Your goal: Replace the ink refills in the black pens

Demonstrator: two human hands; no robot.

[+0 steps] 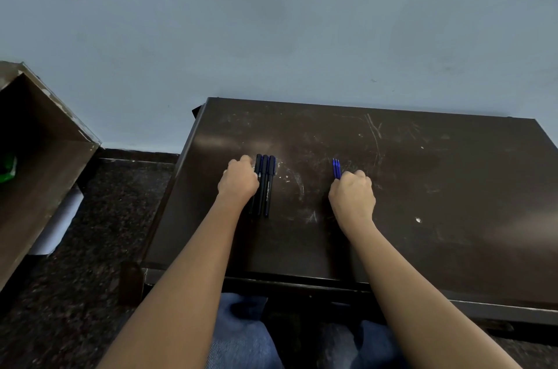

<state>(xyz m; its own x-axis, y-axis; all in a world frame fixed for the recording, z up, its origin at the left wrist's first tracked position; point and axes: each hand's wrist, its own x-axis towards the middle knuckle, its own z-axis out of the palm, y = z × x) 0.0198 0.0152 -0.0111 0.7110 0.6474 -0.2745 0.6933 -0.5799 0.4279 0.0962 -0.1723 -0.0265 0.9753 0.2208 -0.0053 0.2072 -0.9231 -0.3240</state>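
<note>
Three black pens (265, 184) lie side by side on the dark table (422, 187), pointing away from me. My left hand (238, 181) lies against their left side with curled fingers on the leftmost pen, which it partly hides. To the right, a small bunch of blue ink refills (336, 168) lies on the table. My right hand (351, 196) covers their near ends with its fingers curled over them; only the far ends stick out.
The table stands against a pale blue wall (271, 36). A brown wooden shelf unit (39, 157) with something green inside stands at the left, on a dark speckled floor (105, 232). My knees in blue jeans (241, 335) sit under the table's near edge.
</note>
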